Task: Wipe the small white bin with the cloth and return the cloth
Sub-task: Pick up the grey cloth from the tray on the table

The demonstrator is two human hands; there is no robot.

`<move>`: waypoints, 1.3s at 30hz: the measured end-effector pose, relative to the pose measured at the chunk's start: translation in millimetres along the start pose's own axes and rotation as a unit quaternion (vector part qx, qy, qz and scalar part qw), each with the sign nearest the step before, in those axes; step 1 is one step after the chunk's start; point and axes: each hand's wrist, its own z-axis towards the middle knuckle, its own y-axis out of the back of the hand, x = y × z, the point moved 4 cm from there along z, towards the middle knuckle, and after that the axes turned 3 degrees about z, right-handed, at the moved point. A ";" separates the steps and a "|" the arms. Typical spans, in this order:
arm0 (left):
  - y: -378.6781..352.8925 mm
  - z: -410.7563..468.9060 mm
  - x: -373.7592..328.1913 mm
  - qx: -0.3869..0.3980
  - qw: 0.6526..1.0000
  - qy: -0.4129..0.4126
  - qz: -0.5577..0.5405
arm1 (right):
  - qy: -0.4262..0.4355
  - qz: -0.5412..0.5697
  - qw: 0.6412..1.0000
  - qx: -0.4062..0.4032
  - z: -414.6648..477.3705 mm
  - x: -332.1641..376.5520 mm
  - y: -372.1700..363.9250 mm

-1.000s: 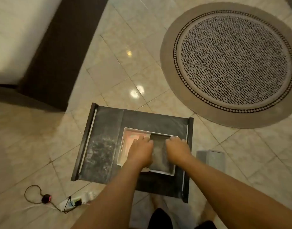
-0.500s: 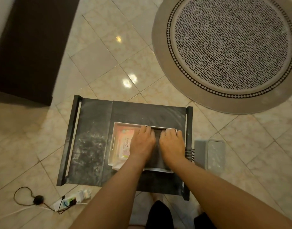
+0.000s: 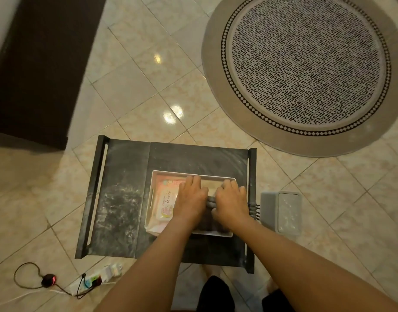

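On the dark table [image 3: 126,199], inside the white tray [image 3: 155,176], the left hand [image 3: 190,201] and right hand [image 3: 231,203] are pressing down, bunching the dark cloth [image 3: 210,202] between them. The small white bin [image 3: 281,212] is standing just right of the table.

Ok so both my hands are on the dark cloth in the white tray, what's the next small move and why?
Probably lift the dark cloth clear of the white tray. Left hand and right hand already bunch it between them, and the small bin stands on the floor right of the table.
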 end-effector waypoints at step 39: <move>7.3 83.8 -249.3 -0.090 0.829 0.118 -0.539 | -0.005 0.552 0.834 0.016 -39.2 -349.5 31.9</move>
